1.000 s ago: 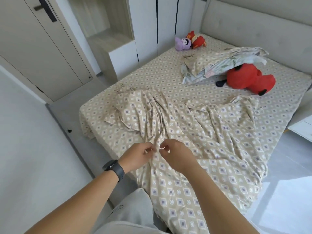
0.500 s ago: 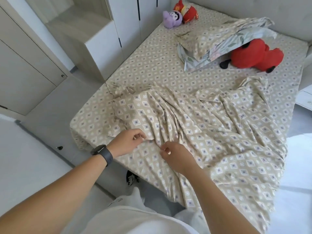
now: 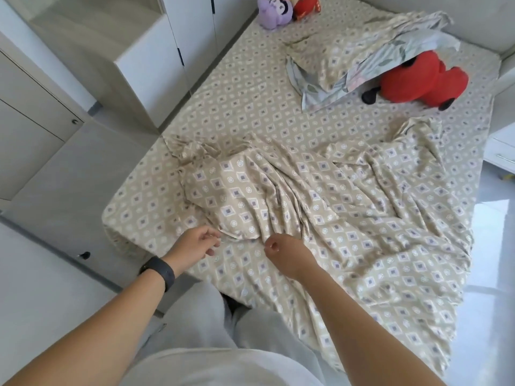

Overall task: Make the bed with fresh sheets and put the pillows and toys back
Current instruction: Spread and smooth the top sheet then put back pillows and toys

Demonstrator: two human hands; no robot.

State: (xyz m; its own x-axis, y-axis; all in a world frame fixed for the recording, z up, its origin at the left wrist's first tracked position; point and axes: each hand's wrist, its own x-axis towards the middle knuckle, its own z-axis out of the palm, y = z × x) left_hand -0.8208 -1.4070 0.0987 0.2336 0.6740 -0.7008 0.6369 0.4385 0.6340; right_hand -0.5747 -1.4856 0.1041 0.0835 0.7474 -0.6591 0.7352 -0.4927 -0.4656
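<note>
At the far left of the frame stand pale cabinets, and one white unit sits against the bed's upper left side. The bed fills the middle, covered by a fitted sheet with a beige diamond print. In the lower left, the left hand wears a dark watch at the wrist; its fingers are loosely spread, their tips at a fold edge of the loose sheet, and whether they actually pinch the cloth cannot be told. Just right of it, near the frame's centre, the right hand has its fingers curled, thumb and forefinger pressed together on a small pleat of the same sheet. That loose sheet, one crumpled piece in a matching print, lies heaped across the lower half of the bed and hangs over the near edge at lower right. At the top centre two small toys sit side by side near the headboard corner: a purple toy and a small red toy, touching each other. To their right lie two pillows, stacked: a beige pillow on top of a floral pillow. A big red plush lies partly under the floral pillow's right end, in the upper right. At the right edge a white nightstand shows beside the bed. Three toys in all, two pillows, two sheets.
</note>
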